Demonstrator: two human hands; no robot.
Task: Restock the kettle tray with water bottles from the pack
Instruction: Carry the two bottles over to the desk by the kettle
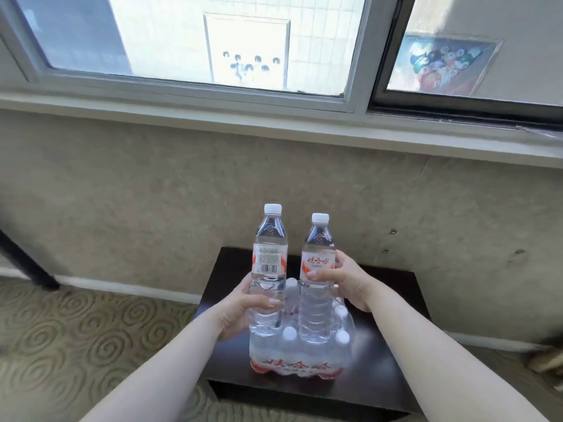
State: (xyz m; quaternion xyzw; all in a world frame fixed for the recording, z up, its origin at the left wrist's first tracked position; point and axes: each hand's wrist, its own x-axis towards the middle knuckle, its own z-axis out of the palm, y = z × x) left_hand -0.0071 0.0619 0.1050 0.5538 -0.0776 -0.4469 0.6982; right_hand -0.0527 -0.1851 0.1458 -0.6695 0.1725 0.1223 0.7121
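Note:
Two clear water bottles with white caps and red-and-white labels are held upright above the pack. My left hand point(243, 309) grips the left bottle point(269, 263) around its lower body. My right hand point(344, 281) grips the right bottle point(317, 263) at the label. Below them sits the shrink-wrapped pack of bottles point(300, 357) with red print, several white caps showing through the torn top. No kettle tray is in view.
The pack rests on a low dark table point(384, 303) against a beige wall point(152, 202). Above is a window sill point(274, 129) and window. Patterned carpet point(76, 336) lies to the left, with a dark furniture leg point(27, 263) at far left.

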